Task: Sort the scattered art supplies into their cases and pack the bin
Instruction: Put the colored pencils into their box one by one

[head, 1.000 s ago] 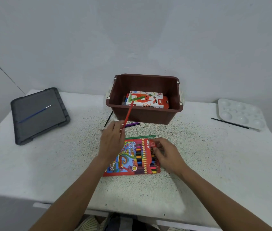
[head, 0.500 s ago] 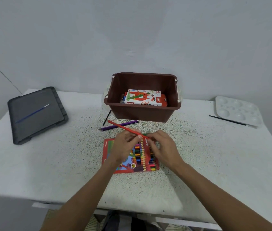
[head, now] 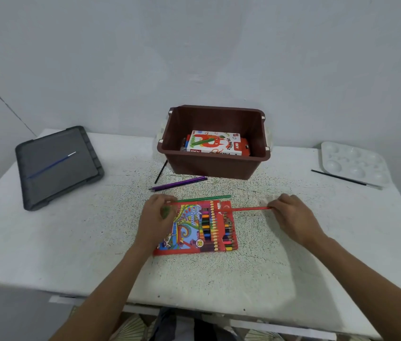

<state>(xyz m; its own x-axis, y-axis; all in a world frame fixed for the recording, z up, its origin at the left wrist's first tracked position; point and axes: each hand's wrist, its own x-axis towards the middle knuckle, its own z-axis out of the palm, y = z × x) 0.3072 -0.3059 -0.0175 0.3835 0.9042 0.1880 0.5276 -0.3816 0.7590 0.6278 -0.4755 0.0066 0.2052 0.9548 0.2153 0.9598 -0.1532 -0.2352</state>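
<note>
A red colour pencil case (head: 195, 227) lies flat on the white table (head: 71, 242), its window showing several pencils. My left hand (head: 156, 216) presses on the case's left edge. My right hand (head: 293, 215) pinches the end of a red pencil (head: 248, 209), whose tip points into the case's top right opening. A green pencil (head: 204, 199) lies along the case's far edge. Two purple pencils (head: 178, 183) and a black pencil (head: 161, 171) lie in front of the brown bin (head: 215, 166). An oil pastels box (head: 213, 142) sits inside the bin.
A grey lid (head: 56, 166) with a blue brush (head: 51, 164) on it lies at the far left. A white paint palette (head: 354, 163) sits at the far right, with a thin black brush (head: 342, 178) beside it. The wall rises directly behind the bin.
The red pencil passed from my left hand to my right hand and now lies level, tip at the case. My left hand dropped onto the case's left edge.
</note>
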